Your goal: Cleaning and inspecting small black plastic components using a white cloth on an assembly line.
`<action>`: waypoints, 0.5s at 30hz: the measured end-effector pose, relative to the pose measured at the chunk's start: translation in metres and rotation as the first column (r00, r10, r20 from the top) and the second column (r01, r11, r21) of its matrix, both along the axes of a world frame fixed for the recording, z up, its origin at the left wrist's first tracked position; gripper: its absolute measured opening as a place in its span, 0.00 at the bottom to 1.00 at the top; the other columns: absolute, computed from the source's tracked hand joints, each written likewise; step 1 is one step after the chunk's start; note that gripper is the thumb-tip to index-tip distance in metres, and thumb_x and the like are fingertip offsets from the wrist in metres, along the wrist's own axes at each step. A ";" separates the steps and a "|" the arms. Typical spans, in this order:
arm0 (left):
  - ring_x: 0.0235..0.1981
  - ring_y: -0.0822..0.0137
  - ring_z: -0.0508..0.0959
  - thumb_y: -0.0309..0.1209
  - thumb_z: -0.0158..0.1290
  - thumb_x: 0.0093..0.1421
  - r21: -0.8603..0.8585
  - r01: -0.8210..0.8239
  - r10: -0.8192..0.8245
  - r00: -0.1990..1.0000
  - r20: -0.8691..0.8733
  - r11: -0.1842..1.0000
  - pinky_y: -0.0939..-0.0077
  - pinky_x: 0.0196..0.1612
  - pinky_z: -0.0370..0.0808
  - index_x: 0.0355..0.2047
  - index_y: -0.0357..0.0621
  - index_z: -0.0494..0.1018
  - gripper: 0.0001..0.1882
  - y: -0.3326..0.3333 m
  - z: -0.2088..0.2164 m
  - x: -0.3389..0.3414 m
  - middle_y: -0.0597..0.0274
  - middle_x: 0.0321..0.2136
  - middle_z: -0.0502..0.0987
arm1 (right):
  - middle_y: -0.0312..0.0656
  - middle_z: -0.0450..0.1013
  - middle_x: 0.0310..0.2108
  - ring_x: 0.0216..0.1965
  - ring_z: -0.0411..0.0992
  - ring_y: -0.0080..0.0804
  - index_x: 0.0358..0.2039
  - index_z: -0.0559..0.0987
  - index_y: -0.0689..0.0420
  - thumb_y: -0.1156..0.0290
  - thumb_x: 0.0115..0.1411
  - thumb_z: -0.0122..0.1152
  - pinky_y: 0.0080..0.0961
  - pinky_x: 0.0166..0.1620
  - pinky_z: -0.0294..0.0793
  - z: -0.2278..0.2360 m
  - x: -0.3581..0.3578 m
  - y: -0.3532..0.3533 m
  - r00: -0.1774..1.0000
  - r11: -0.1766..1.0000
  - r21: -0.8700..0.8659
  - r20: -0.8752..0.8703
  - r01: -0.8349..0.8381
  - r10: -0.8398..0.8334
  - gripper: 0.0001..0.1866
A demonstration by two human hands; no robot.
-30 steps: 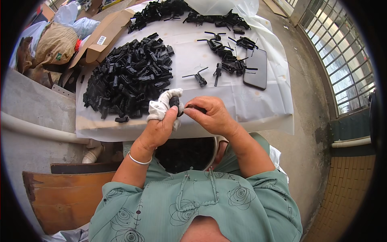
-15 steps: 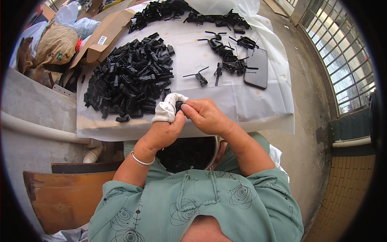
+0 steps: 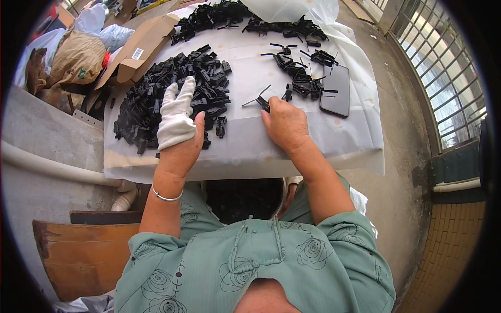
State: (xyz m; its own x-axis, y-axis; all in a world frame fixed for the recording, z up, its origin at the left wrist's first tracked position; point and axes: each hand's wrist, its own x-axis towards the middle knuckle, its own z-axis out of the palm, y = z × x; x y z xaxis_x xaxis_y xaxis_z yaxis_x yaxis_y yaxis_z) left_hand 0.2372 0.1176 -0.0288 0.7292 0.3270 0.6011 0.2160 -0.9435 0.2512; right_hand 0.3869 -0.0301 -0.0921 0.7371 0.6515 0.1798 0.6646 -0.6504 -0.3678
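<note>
My left hand (image 3: 180,122), its fingers partly covered by a white cloth glove (image 3: 175,126), lies over a heap of small black plastic parts (image 3: 143,96). Its fingers are stretched out and apart; the thumb is bare. One loose black part (image 3: 221,127) lies just right of that hand, on the white sheet. My right hand (image 3: 287,122) is at mid-table with its fingers closed on a black plastic piece with thin arms (image 3: 262,102). The fingertips partly hide this piece.
A dark phone (image 3: 335,91) lies on the white sheet (image 3: 245,62), beside a cluster of black pieces with thin arms (image 3: 300,75). More black parts (image 3: 214,18) lie along the far edge. Left stands a cardboard box (image 3: 138,49). Below the table is a dark-filled bowl (image 3: 242,201).
My hands, together around a small black part before, have separated. The left has moved up and left over the heap, its fingers spreading; the right has moved to the piece with thin arms.
</note>
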 end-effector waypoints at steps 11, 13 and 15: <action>0.36 0.59 0.76 0.24 0.53 0.54 -0.732 0.339 -0.613 0.778 -0.135 0.591 0.73 0.39 0.73 0.46 0.39 0.68 0.18 -0.032 -0.017 -0.007 0.53 0.35 0.75 | 0.42 0.64 0.15 0.18 0.62 0.34 0.31 0.73 0.62 0.65 0.51 0.61 0.27 0.24 0.63 0.017 -0.021 -0.029 0.650 0.767 0.462 -0.423 -0.445 0.631 0.13; 0.31 0.70 0.75 0.26 0.52 0.57 -0.793 0.341 -0.595 0.803 -0.034 0.505 0.78 0.34 0.72 0.44 0.40 0.67 0.14 -0.033 -0.030 -0.006 0.60 0.29 0.75 | 0.41 0.64 0.15 0.18 0.61 0.33 0.32 0.73 0.61 0.66 0.51 0.62 0.27 0.23 0.62 0.017 -0.025 -0.029 0.624 0.785 0.475 -0.487 -0.398 0.611 0.13; 0.29 0.73 0.74 0.26 0.52 0.58 -0.875 0.330 -0.523 0.845 0.107 0.354 0.80 0.32 0.71 0.43 0.40 0.68 0.13 -0.031 -0.043 0.000 0.62 0.29 0.74 | 0.38 0.64 0.15 0.17 0.62 0.29 0.34 0.73 0.60 0.68 0.50 0.64 0.24 0.22 0.62 0.024 -0.030 -0.029 0.786 0.792 0.568 -0.375 -0.224 0.491 0.13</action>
